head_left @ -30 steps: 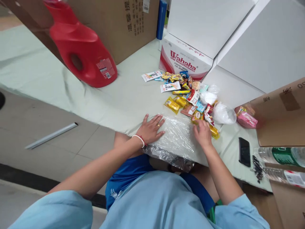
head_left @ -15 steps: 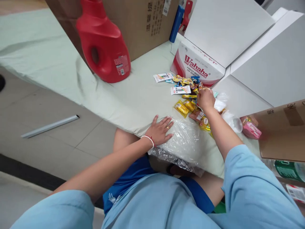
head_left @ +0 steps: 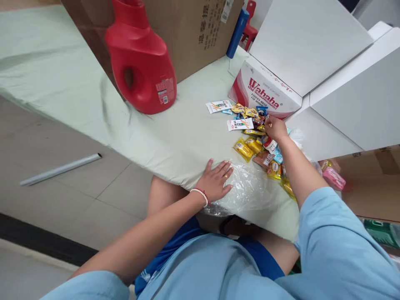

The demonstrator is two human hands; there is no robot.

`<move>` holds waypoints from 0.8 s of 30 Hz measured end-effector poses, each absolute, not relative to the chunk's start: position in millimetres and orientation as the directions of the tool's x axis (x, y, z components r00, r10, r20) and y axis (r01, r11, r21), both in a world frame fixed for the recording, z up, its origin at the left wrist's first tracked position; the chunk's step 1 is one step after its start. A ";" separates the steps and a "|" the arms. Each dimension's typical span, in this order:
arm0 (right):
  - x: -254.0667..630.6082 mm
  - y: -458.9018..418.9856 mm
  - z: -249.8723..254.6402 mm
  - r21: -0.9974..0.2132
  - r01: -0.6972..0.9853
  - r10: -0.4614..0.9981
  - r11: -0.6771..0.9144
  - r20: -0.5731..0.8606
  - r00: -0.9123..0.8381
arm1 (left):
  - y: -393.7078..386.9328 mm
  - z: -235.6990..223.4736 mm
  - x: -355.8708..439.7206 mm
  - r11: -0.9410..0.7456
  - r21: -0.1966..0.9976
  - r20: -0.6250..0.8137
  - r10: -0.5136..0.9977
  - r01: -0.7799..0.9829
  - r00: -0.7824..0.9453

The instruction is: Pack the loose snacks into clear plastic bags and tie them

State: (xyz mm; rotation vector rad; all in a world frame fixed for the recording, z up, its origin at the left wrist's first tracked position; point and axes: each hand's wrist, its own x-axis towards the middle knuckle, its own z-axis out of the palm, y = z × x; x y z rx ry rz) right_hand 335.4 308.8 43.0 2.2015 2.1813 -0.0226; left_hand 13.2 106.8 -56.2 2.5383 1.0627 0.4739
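My left hand [head_left: 215, 182] lies flat with fingers spread on a clear plastic bag [head_left: 248, 183] at the table's near edge. Over the pile of small wrapped snacks, my right hand [head_left: 275, 128] has its fingertips drawn together at the pile's far side; what they hold, if anything, is hidden. Left of it are two white snack sachets, one a carrot-coloured stick print sachet [head_left: 240, 124], and several yellow packets [head_left: 243, 150]. A brown packet [head_left: 263, 158] and a gold packet [head_left: 274, 169] lie below the right wrist.
A red detergent jug [head_left: 146, 62] stands at the back left before a large cardboard box [head_left: 190, 37]. Behind the snacks sits a Wahaha carton [head_left: 262, 91] under white panels. A pink packet [head_left: 333, 178] lies by another cardboard box [head_left: 371, 187] at right. A grey tube [head_left: 61, 169] is on the floor.
The view has shifted slightly. My right hand stays at the snack pile, its fingers moved a little, and more packets show below it. The bag's near edge has been drawn up onto the table.
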 end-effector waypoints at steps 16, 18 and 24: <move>287.9 258.1 72.9 0.119 0.993 0.959 0.001 0.283 -0.035 | 106.5 -53.3 11.2 -0.671 0.388 0.136 0.719 0.632 0.681; 278.7 234.3 93.0 0.015 1.000 0.987 0.027 0.158 -0.029 | 107.0 -53.5 10.8 -0.678 0.387 0.133 0.712 0.625 0.690; 249.7 159.6 78.9 -0.234 0.914 0.728 0.332 -0.552 -0.406 | 107.1 -54.0 11.3 -0.682 0.374 0.106 0.705 0.629 0.701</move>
